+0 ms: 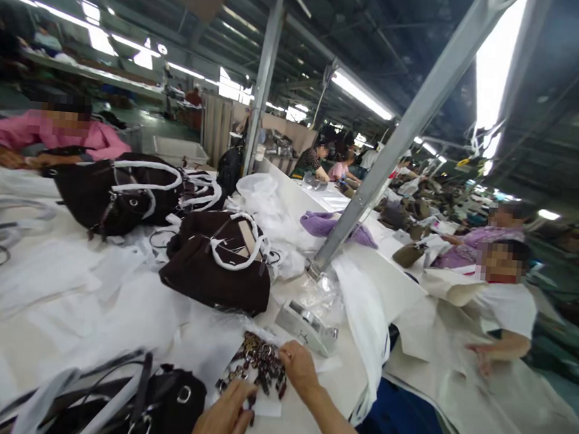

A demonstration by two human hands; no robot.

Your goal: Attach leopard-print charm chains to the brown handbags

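A small heap of dark metal fittings (252, 364) lies on a white sheet near the table's front edge. My right hand (298, 368) rests at the heap's right side with its fingers curled and pinched on the pieces. My left hand (226, 421) comes up from below, fingers bent, touching the heap's lower edge; what it grips is hidden. A black handbag with a metal ring (167, 401) lies just left of my left hand.
Dark brown bags with white wrapped handles (219, 258) (121, 194) lie on the white table (20, 329). A grey tape dispenser (305, 326) sits behind the heap. A slanted metal post (372, 183) rises from the table. Several other people work at nearby benches.
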